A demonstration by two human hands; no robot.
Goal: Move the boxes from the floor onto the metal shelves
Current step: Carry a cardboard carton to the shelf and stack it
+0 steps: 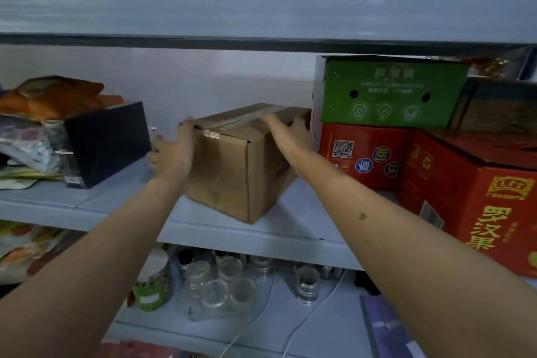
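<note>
Two hands (174,154) (290,136) on shelved box (232,171)

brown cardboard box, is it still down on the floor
No, the brown cardboard box sits on the metal shelf, with the left hand and right hand on its sides.
</note>
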